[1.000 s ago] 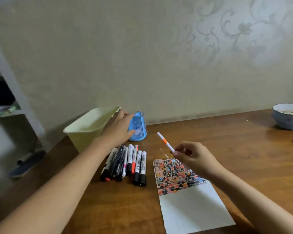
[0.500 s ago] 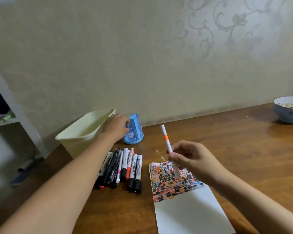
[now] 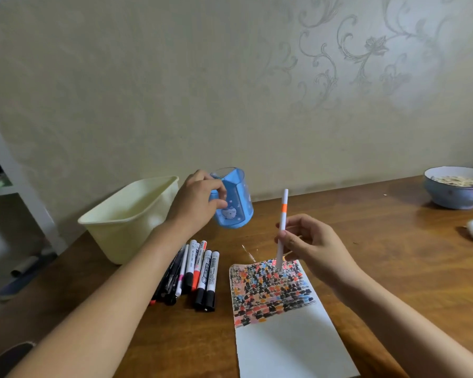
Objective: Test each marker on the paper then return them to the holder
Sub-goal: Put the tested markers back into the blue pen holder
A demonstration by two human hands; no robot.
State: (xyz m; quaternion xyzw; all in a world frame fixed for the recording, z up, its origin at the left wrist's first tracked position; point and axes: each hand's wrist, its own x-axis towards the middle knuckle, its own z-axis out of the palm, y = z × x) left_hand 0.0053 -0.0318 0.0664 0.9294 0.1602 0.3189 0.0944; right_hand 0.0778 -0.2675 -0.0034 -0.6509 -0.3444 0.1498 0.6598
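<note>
The right hand [image 3: 309, 241] pinches a light, stiff marker [image 3: 282, 227] mid-barrel, upright over the paper [image 3: 290, 342]. The left hand [image 3: 194, 205] grips the small blue holder [image 3: 234, 203], lifted and tilted; likely light, smooth plastic.

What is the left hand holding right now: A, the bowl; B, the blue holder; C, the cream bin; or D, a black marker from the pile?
B: the left hand grips the blue holder, tilted and lifted off the table, beside the cream bin.
</note>
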